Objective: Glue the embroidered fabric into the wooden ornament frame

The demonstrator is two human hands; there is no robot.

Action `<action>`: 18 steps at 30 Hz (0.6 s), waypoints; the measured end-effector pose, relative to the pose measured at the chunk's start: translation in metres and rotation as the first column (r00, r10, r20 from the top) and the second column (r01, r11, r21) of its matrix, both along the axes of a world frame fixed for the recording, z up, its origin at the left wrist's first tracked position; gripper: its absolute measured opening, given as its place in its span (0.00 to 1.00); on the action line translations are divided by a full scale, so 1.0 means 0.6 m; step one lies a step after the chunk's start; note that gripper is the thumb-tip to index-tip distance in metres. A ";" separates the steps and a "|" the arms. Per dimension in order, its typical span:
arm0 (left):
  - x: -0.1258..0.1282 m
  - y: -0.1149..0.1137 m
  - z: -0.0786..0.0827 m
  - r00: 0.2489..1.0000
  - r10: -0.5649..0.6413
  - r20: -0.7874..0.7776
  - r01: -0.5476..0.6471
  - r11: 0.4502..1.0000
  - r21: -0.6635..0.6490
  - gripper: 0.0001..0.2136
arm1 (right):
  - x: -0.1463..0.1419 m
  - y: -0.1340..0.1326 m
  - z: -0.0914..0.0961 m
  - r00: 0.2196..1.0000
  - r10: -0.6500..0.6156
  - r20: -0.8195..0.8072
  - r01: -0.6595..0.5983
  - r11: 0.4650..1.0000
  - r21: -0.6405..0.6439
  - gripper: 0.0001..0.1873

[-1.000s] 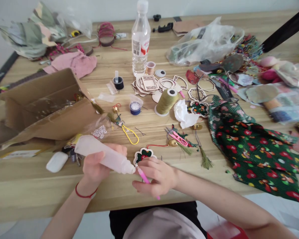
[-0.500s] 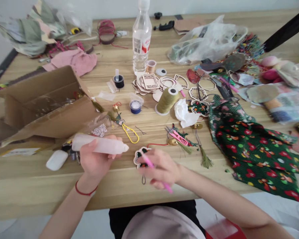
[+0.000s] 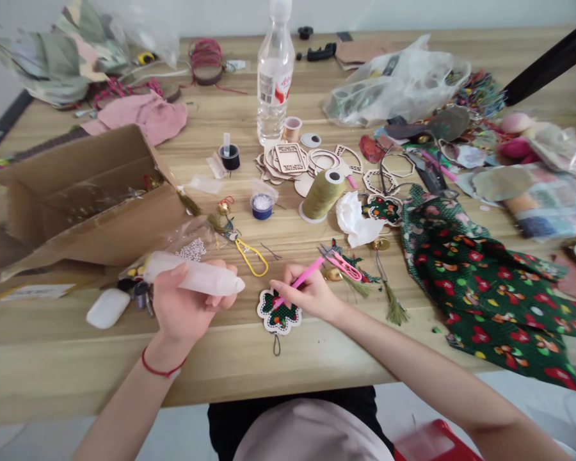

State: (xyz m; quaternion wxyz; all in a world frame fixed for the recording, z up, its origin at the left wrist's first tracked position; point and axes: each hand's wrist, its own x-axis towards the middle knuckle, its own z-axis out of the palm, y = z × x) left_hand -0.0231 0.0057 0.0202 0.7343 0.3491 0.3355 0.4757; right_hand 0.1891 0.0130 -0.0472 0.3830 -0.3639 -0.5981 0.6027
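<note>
My left hand [image 3: 185, 307] is closed around a translucent white squeeze bottle [image 3: 196, 276], its nozzle pointing right. In my right hand [image 3: 312, 294] is a slim pink pen-like stick [image 3: 307, 273], gripped like a pencil. The stick's lower tip meets a flower-shaped wooden pendant [image 3: 279, 314] covered with green and red patterned fabric and edged with small beads. A dark cord loop [image 3: 276, 346] extends from the pendant's near side. Just beyond my right hand lie pink thread snips [image 3: 346, 266] and a gold bell [image 3: 333, 274].
An open cardboard box [image 3: 91, 205] stands at the left, beside a white case [image 3: 108, 308]. Behind the pendant are a blue tub of beads [image 3: 262, 206], an olive thread cone [image 3: 322, 195], wooden cutouts [image 3: 290, 158] and a water bottle [image 3: 274, 77]. Green floral fabric [image 3: 489, 288] spreads at the right.
My right hand has turned the pink stick round, bringing its tip down onto the pendant, and moved slightly away, uncovering more of the pendant. The left hand has hardly moved.
</note>
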 end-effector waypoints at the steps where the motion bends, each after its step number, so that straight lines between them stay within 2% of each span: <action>1: 0.000 0.000 0.000 1.000 -0.001 -0.003 0.001 1.000 -0.002 0.23 | -0.001 0.000 -0.002 1.000 -0.015 0.016 0.015 1.000 0.015 0.24; 3: 0.000 0.001 0.000 1.000 -0.011 -0.005 0.011 1.000 -0.003 0.23 | -0.001 -0.001 -0.007 0.998 -0.025 0.055 0.022 0.998 0.053 0.24; 10: 0.004 0.001 -0.004 0.999 -0.035 0.037 0.035 0.999 -0.004 0.23 | 0.001 -0.003 -0.012 0.986 0.046 0.161 -0.066 0.990 0.125 0.22; 18: 0.003 0.001 -0.003 0.998 -0.053 0.045 0.052 0.998 0.018 0.23 | 0.000 -0.002 -0.011 0.979 0.037 0.199 -0.080 0.974 0.213 0.22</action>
